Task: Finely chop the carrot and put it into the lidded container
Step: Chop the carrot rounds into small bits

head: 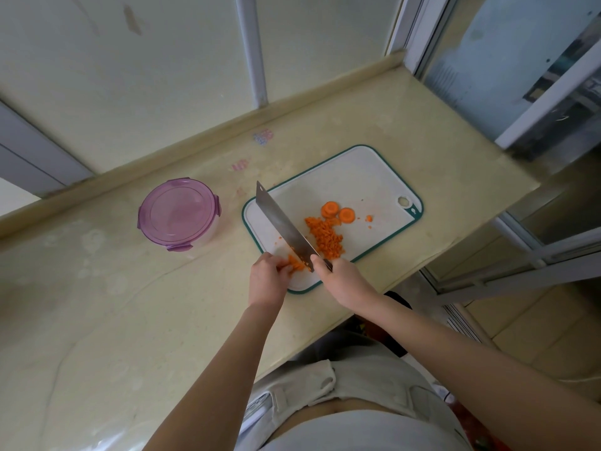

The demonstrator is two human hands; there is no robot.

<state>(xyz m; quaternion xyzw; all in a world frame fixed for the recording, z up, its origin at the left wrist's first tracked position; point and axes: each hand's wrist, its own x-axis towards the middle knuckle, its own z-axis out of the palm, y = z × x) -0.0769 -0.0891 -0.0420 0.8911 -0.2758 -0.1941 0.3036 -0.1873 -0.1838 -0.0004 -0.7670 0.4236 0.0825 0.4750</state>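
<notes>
A pale stone countertop (pixel 130 304) spreads under both hands and runs far out to the left of the left hand (pixel 268 278). On it, beneath and beyond the hands, lies a white cutting board (pixel 351 177) with a teal rim; its near corner sits under the knuckles of both hands. Well to the left of the left hand and a little farther from the person stands the round lidded container (pixel 179 214), its purple lid clipped on, apart from the board. The right hand (pixel 341 275) is wrapped round the handle of a cleaver (pixel 279 222), which is mostly hidden in the fist; the broad steel blade reaches away from that hand toward the board's far-left corner, its heel down by the left fingertips. The left hand has its fingers curled down onto a carrot clump (pixel 297 263), pinning it against the board right beside the blade. Just beyond the right hand, on the blade's right side, sits a heap of finely chopped carrot (pixel 325 237). Farther out from that hand, past the heap, lie two round carrot slices (pixel 330 209) touching each other, and to their right a few stray carrot bits (pixel 368 218).
</notes>
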